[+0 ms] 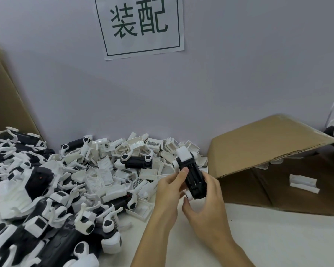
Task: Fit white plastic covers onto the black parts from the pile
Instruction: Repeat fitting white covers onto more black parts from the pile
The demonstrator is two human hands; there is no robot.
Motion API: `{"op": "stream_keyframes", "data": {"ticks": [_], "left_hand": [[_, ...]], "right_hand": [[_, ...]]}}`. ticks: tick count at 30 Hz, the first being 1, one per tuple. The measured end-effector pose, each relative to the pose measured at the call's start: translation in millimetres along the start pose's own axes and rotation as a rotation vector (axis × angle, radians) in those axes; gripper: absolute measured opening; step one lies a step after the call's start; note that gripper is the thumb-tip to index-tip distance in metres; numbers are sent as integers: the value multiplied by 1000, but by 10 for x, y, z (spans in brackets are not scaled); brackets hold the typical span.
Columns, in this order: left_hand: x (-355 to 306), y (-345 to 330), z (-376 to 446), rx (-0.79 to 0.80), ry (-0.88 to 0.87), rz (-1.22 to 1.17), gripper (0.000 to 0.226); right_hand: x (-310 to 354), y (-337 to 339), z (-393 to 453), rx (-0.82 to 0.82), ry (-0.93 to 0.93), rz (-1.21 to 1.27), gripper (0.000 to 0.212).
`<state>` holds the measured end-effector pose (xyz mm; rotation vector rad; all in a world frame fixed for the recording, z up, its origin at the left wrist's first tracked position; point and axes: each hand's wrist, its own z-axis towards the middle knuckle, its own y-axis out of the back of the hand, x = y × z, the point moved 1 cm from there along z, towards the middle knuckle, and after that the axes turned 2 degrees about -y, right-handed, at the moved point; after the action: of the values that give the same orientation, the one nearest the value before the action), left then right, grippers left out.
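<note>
Two bare forearms come into the shot from the bottom edge, no sleeves showing anywhere on them. The left hand wears no glove, ring or watch, and the right hand is just as bare, its fingernails cut short.

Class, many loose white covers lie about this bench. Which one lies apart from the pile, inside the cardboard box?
The lone white cover on the floor of the tipped cardboard box at right. The other loose covers sit heaped in the pile at left.
</note>
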<state>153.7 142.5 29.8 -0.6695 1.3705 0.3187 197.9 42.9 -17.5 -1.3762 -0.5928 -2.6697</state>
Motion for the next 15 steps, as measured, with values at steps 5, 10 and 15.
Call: {"op": "stream_keyframes", "data": {"ticks": [5, 10, 15], "left_hand": [[47, -96, -40, 15, -53, -18, 22], [75, -135, -57, 22, -93, 79, 8], [52, -124, -49, -6, -119, 131, 7]], "right_hand": [[-49, 1, 41, -40, -151, -58, 74], [-63, 30, 43, -35, -146, -129, 48], [7, 41, 52, -40, -126, -147, 51]]}}
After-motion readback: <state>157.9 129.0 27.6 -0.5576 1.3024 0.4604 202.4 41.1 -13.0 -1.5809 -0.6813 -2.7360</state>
